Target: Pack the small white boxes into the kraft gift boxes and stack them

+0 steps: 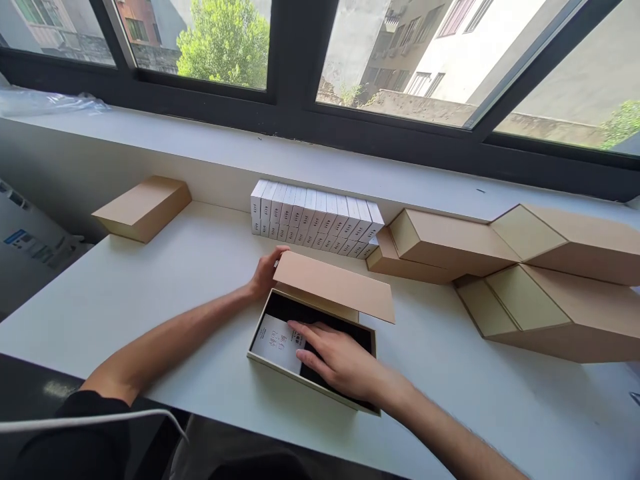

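Note:
A brown cardboard gift box stands on the table in front of me, its hinged lid (335, 285) raised and tilted over the far side. The box tray (280, 368) has a pale rim and a black lining. At the tray's left end lies a flat white packet with dark printed characters (270, 339). My left hand (267, 273) grips the lid's left end, its fingers partly hidden behind it. Fingers stretched out, my right hand (340, 357) lies over the tray, its fingertips touching the packet's right part. What lies beneath the palm is hidden.
Small white boxes (315, 217) stand in two stacked rows against the sill. Closed brown boxes (450, 240) are piled at the right, and another brown box (145, 207) lies at the far left. A white cable (100, 420) crosses the lower left.

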The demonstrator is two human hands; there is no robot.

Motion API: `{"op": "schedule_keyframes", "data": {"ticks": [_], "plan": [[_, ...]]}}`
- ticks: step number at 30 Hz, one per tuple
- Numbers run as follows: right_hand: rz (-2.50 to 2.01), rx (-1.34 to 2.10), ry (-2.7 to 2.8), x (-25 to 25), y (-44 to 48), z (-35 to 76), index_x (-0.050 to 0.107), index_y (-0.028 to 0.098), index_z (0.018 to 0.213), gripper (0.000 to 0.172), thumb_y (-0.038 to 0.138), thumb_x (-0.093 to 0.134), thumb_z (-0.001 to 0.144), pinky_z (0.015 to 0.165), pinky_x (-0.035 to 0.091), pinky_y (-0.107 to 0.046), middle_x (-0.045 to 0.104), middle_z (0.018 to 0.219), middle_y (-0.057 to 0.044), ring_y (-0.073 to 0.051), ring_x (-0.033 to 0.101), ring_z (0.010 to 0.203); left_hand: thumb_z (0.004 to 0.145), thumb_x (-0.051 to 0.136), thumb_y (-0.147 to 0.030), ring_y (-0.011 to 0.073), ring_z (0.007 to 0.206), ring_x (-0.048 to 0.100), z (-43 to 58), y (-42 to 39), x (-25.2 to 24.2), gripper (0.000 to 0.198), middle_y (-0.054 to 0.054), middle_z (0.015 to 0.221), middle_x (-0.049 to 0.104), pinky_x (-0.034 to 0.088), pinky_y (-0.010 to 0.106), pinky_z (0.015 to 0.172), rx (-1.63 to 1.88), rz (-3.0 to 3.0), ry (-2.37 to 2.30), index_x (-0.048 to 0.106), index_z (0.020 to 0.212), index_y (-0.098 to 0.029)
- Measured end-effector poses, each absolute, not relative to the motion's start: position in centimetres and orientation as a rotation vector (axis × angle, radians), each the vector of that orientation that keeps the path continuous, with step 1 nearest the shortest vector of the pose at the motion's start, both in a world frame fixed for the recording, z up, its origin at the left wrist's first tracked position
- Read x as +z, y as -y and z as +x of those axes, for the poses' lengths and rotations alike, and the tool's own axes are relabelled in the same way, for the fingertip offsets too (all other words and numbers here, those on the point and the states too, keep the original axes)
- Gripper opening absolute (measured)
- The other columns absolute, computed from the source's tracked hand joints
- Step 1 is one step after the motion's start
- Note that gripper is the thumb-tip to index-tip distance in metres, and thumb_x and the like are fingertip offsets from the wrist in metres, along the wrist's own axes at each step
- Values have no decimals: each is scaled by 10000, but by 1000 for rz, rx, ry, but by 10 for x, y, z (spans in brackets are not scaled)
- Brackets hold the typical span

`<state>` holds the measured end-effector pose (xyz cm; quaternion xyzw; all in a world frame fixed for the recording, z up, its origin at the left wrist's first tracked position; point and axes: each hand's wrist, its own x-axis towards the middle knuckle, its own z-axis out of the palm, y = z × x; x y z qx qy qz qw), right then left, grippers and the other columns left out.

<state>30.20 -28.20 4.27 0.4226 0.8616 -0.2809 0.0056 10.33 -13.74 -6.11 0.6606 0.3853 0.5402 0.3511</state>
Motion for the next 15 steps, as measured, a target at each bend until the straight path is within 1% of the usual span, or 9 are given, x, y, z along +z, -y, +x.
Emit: {"op": "schedule_keyframes", "data": {"ticks": [2,3,5,7,8,9,10,13,15], "plan": [[1390,-888,-2789,54,273,305,525,215,1449,499,447,448,1014,1028,507,-432,625,1386,-102,-274,633,1206,737,639,-302,135,611,552,105,137,-62,304,-19,710,629,412,219,534,1413,1719,-1000,598,1016,-188],[1509,-884,-2871,63,267,310,588,227,1380,449,443,468,1005,969,538,-398,683,1299,-93,-252,678,1113,769,620,-324,137,614,562,106,136,-62,262,-9,725,647,423,223,546,1433,1723,-1010,599,993,-190],[1903,-917,-3054,87,251,326,706,222,1105,324,446,506,983,706,574,-299,762,945,-59,-182,710,760,844,557,-365,142,641,591,108,134,-61,201,11,767,683,450,231,585,1473,1724,-1031,597,946,-196],[2287,-1109,-3116,114,233,348,661,214,808,346,481,508,965,410,414,-234,614,574,12,-116,516,420,893,503,-382,141,653,604,109,133,-61,205,15,777,696,459,228,600,1496,1715,-1051,592,922,-199],[2422,-1200,-3097,126,224,359,604,218,720,389,504,493,960,346,316,-229,512,480,41,-101,410,347,892,503,-376,138,642,598,109,134,-60,200,9,757,690,452,223,588,1499,1713,-1058,591,923,-198],[2546,-1161,-3052,136,214,370,557,226,675,433,526,446,967,327,262,-231,442,441,55,-97,352,323,876,521,-359,135,626,586,109,134,-60,187,1,731,676,440,218,571,1499,1716,-1064,592,932,-196],[2659,-989,-2982,142,205,379,536,230,665,471,541,377,981,332,258,-233,419,437,54,-99,343,328,850,541,-335,132,608,568,109,135,-60,177,-10,704,656,425,215,554,1500,1720,-1071,594,941,-193],[2812,-277,-2643,137,174,401,603,210,737,506,520,301,1000,429,369,-245,511,517,11,-121,459,423,768,565,-269,126,577,519,107,138,-60,194,-38,647,589,394,213,530,1495,1720,-1061,589,943,-189],[2702,-127,-2405,117,154,408,691,177,839,399,461,442,967,526,436,-270,614,595,-35,-162,573,530,737,560,-258,123,573,501,106,139,-59,211,-47,636,564,383,213,525,1487,1704,-1053,579,936,-191]]}}
